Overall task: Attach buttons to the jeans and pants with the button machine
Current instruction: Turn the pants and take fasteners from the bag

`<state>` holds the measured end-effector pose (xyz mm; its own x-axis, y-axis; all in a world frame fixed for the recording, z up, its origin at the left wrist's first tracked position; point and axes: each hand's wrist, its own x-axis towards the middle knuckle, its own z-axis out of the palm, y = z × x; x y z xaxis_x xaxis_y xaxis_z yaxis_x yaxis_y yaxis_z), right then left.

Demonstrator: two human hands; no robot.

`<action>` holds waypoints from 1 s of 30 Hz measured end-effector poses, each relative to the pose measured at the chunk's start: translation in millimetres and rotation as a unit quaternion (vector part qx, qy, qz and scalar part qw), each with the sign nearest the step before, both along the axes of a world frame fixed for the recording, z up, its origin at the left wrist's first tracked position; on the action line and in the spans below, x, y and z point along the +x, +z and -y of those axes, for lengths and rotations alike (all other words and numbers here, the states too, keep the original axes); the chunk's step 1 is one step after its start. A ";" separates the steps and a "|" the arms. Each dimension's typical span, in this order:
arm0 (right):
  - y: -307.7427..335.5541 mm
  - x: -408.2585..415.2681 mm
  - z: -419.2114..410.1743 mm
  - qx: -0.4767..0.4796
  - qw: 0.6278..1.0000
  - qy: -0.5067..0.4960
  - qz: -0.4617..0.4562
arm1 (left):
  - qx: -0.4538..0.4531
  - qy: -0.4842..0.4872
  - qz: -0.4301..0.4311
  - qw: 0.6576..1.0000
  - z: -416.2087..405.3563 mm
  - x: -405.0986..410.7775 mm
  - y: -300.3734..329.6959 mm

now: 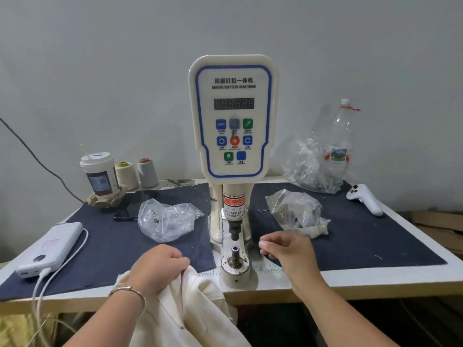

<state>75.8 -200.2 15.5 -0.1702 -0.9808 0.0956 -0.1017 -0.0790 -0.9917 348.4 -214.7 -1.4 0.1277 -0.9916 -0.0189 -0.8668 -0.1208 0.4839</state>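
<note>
Fingers [175, 256] of the left hand [157, 266] are clamping cream pants [190, 309] while right hand [285, 249] fingertips are pinching together beside the button machine [234, 116]; pressing apparently not yet begun.

We're at a small garment workshop station: a servo button machine [233, 151] stands in the middle of the worktop [390, 272], which is spread with dark cloth [363, 236]. Thread cones [136, 174] line up by the plain wall, clear bags of small metal fittings [166, 219] lie either side, and cream fabric [185, 304] drapes off the front edge.
</note>
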 end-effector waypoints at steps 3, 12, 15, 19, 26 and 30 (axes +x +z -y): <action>9.7 14.4 -11.8 0.020 0.998 0.035 0.052 | -0.005 0.003 -0.010 1.000 -2.0 0.4 -1.7; 22.2 33.3 -16.0 0.061 0.994 0.041 0.077 | -0.014 0.002 -0.018 1.000 -3.5 0.3 -3.3; 22.2 38.7 -14.7 0.075 0.993 0.043 0.084 | -0.014 0.006 -0.012 1.000 -3.7 0.0 -2.7; 22.4 42.4 -13.4 0.095 0.986 0.054 0.125 | -0.016 0.007 -0.016 1.000 -3.5 -0.4 -3.1; 22.0 41.9 -11.4 0.138 0.964 0.073 0.215 | -0.021 0.007 -0.013 1.000 -2.4 0.4 -5.3; 24.4 39.9 -11.3 0.178 0.943 0.085 0.270 | -0.022 0.009 -0.013 1.000 -1.5 0.1 -5.6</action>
